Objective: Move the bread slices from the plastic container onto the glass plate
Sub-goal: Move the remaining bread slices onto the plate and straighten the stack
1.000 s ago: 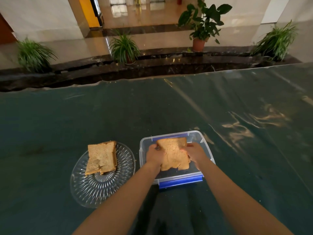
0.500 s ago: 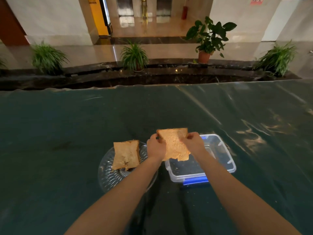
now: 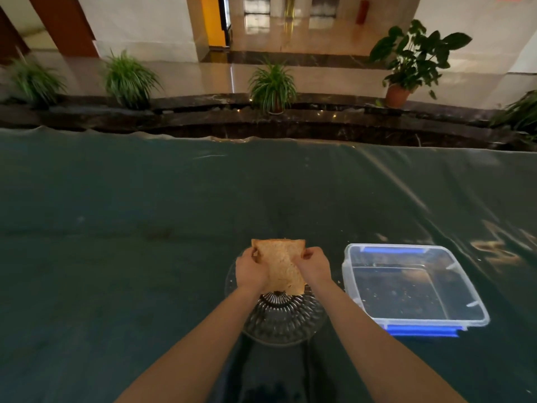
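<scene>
Over the plate [image 3: 283, 324], just left of the empty container [image 3: 412, 286], the left hand [image 3: 251, 271] and right hand [image 3: 315, 270] pinch opposite side edges of a slice [image 3: 280, 264], which looks light, soft and tearable, best held gently by its crusts.

- The bread slice [image 3: 281, 266], pinched at its two side edges by the left hand [image 3: 250, 272] and the right hand [image 3: 314, 268], is no longer over the plastic container [image 3: 453, 282]; it now hangs above the glass plate [image 3: 283, 318].
- The container now shows no bread inside and sits at 3 o'clock from the plate.
- The slice lying on the plate earlier is now hidden behind hands and held slice.
</scene>
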`<state>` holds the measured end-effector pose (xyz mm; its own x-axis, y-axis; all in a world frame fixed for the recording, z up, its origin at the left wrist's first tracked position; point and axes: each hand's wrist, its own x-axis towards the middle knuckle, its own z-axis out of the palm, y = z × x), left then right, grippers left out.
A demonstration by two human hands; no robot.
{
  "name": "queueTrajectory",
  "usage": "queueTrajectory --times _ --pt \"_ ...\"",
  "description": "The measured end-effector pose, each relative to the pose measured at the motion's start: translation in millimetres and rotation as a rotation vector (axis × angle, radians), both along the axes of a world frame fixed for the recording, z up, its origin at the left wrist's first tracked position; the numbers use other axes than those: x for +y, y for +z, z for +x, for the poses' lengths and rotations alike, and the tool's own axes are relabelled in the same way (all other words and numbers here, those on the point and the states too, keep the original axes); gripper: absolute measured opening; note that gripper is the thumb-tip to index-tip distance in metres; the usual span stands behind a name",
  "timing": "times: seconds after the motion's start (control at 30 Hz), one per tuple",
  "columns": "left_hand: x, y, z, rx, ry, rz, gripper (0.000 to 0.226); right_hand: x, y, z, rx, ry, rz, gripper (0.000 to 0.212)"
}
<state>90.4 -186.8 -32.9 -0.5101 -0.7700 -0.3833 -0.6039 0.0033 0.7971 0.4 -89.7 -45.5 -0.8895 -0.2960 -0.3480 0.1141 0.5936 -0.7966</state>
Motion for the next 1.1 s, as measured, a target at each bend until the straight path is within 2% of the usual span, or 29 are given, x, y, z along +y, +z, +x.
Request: queueTrajectory --times 0.37,0.5,0.6,0.8,0.87,0.97,1.1 --pt "-19.8 -20.0 -6.6 -0.056 -0.037 0.001 0.041 -17.7 -24.3 -5.2 0.019 -0.040 0.103 0.036" --pt "-23.4 -19.3 -8.1 -0.069 -0.013 0.108 0.044 -18.1 -29.9 -7.3 0.004 -0.018 0.081 0.034" --pt "-23.9 -19.6 -10.7 -0.056 -0.028 0.194 0.050 -17.9 -33.1 -8.6 -0.063 0.016 0.054 0.041" --pt "-22.9 -23.2 -14.0 -0.054 -0.025 0.265 0.052 -20.0 -35.6 -9.9 -0.170 0.015 -0.024 0.046" --pt "-22.9 -23.7 -14.4 -0.051 -0.024 0.285 0.056 -21.2 -34.7 -10.0 -0.193 0.015 -0.047 0.039" --pt "-23.5 -25.1 -14.1 -0.021 -0.013 0.316 0.056 -22.5 -34.2 -9.5 -0.179 -0.008 -0.091 0.016" --pt "-23.2 -26.3 -14.2 0.022 0.004 0.307 0.051 -25.7 -32.4 -9.4 -0.107 0.001 -0.101 0.017"
